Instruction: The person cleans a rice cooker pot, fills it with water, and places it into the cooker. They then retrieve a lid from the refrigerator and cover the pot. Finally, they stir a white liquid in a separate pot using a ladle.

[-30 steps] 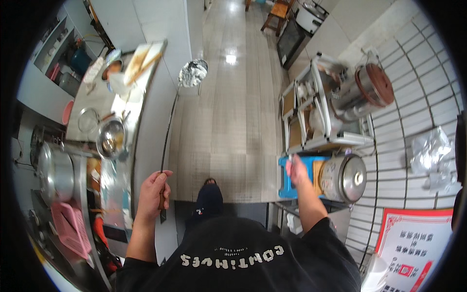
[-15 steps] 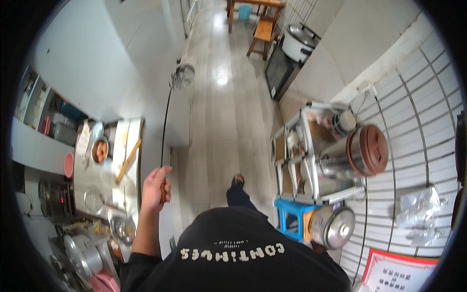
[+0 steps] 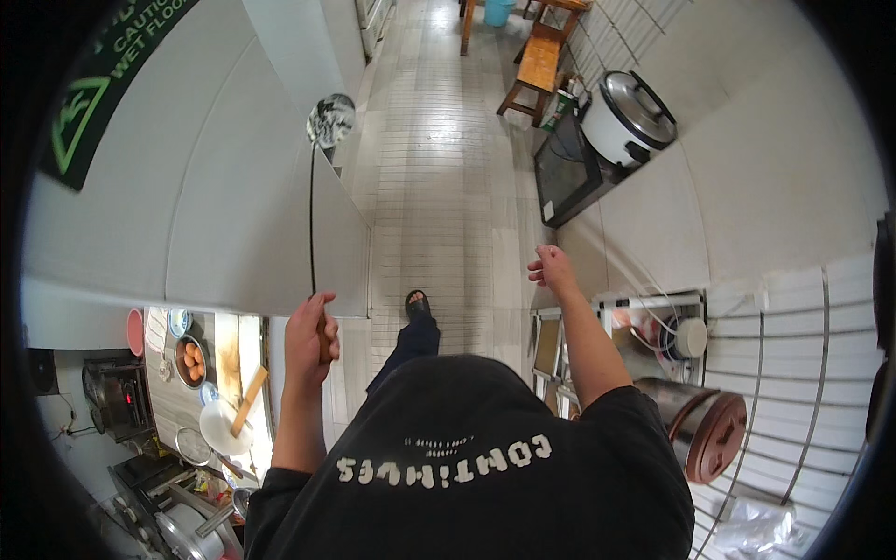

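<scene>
My left hand (image 3: 310, 341) is closed around the brown handle (image 3: 324, 345) of a long-handled ladle. Its thin dark shaft runs straight ahead to a round, shiny metal head (image 3: 331, 121); whether that bowl has holes I cannot tell. The ladle's head hangs beside the grey-white partition, above the floor. Out in front on the right, my right hand (image 3: 553, 267) is empty, its fingers loosely bent and a little apart. Below it is the floor, with the metal shelf rack (image 3: 644, 301) close by.
On the left, a counter (image 3: 177, 411) bears a bowl of eggs (image 3: 191, 361), a white bowl (image 3: 224, 427) and a wooden stick (image 3: 249, 401). A rice cooker (image 3: 621, 131) stands on a black cabinet at right, with a wooden bench (image 3: 539, 65) beyond. A lidded steel pot (image 3: 705, 434) is near my right elbow.
I have walked forward along the passage, and the counter and rack have slipped back. My right arm has come up into view. The ladle stays in my left hand.
</scene>
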Available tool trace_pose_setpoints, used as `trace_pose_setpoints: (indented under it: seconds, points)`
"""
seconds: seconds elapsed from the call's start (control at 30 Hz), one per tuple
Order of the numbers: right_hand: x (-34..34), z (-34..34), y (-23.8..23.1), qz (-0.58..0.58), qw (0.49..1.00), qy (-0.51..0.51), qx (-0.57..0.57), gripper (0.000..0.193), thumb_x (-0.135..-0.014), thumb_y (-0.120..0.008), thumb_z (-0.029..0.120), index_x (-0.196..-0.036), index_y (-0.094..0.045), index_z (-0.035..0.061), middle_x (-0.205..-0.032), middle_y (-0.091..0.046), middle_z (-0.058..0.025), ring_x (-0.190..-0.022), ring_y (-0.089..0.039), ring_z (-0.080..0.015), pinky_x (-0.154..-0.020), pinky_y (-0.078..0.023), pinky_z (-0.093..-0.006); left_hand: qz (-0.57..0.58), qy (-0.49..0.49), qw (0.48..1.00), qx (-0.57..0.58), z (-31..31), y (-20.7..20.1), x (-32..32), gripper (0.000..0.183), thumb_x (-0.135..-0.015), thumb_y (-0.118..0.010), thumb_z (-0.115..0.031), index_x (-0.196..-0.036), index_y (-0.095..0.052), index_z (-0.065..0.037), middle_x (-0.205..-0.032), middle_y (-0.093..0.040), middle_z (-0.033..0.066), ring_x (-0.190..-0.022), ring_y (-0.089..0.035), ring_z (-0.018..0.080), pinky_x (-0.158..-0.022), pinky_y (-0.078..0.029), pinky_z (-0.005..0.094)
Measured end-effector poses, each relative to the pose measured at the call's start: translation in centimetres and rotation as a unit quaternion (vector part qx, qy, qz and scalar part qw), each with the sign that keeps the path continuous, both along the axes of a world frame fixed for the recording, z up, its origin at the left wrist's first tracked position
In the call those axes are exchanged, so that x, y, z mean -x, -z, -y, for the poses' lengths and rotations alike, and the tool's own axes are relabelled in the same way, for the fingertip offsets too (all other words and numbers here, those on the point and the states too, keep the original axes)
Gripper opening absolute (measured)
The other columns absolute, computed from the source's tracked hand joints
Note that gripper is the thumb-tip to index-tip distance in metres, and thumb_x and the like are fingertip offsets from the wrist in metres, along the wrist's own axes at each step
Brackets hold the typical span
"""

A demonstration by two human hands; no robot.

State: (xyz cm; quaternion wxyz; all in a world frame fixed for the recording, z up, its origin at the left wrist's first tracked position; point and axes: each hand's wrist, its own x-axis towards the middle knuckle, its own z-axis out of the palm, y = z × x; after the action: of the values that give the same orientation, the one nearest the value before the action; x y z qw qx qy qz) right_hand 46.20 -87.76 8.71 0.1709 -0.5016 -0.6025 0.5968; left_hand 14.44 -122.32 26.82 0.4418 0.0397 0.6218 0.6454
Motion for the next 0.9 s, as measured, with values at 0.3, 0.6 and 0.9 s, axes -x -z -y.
trace_pose_setpoints:
  seconds: [0.3, 0.6, 0.9]
  points:
    - [-2.2, -2.7, 6.1, 0.24, 0.911, 0.117, 0.315, 0.025, -0.095, -0.048, 0.025, -0.104, -0.054, 0.0021, -0.078, -0.065, -0.0152, -0.05, -0.062, -0.0259, -0.04, -0.049, -0.0377, 0.057, -0.094, 0.991, -0.078, -21.7, 0.8, 15.5, 0.032, -0.099, -0.053, -0.033, -0.112, -0.055, -0.003, -0.063, -0.05, 0.0012, -0.039, -0.046, 0.0119, -0.035, -0.038, 0.0255]
    - [5.8, -25.1, 10.1, 0.252, 0.924, 0.121, 0.261, 0.035, -0.097, -0.045, 0.03, -0.094, -0.054, -0.004, -0.074, -0.061, -0.0198, -0.051, -0.06, -0.0285, -0.037, -0.042, -0.0396, 0.01, -0.3, 0.954, -0.013, -42.8, 4.0, 31.0, 0.025, -0.095, -0.058, -0.032, -0.094, -0.051, -0.009, -0.061, -0.047, 0.0007, -0.039, -0.043, 0.0128, -0.035, -0.034, 0.0288]
    - [44.3, -52.8, 3.0, 0.178, 0.967, -0.177, 0.041, 0.032, -0.097, -0.051, 0.035, -0.1, -0.055, 0.0038, -0.078, -0.067, -0.0131, -0.056, -0.066, -0.0215, -0.047, -0.049, -0.0319, 0.064, -0.435, 0.896, -0.058, -52.7, 3.8, 48.9, 0.019, -0.091, -0.059, -0.028, -0.088, -0.055, -0.01, -0.061, -0.05, 0.001, -0.043, -0.044, 0.014, -0.042, -0.039, 0.0296]
